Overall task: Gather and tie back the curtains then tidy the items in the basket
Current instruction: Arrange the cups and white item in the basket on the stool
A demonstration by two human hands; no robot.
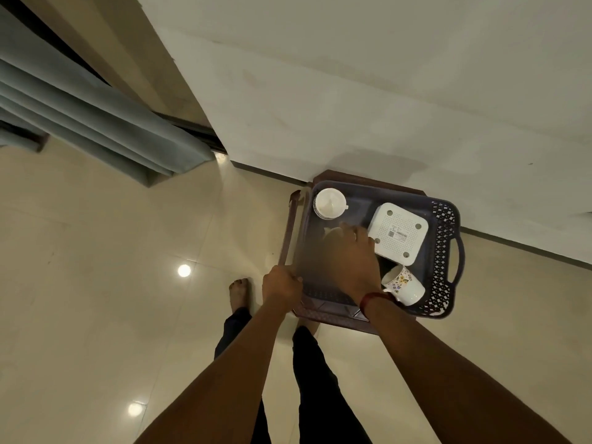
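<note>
Purple plastic is what we are looking down on: the basket (443,251), a latticed tray with a handle cut into its right end, is sitting on a dark brown stool (323,310) against the wall. Its long axis is running from lower left to upper right, the handle end pointing toward the wall skirting. Inside, we are seeing a white cup (330,204) standing upright in the far left corner, a white square device (398,233) lying flat and slightly turned near the right wall, and a flowered mug (405,285) lying tipped on its side in the near right corner, its mouth facing left.

Our left hand (282,288) is curling its grip round the near left rim of the basket. Our right hand (350,251) is reaching into the middle of the basket, blurred; its grip is looking fairly open, fingers spread toward the device, though we cannot tell whether it is touching anything.

Grey-blue curtains (96,116) are hanging at upper left, folds bunched, above the glossy tiled floor (96,251).
</note>
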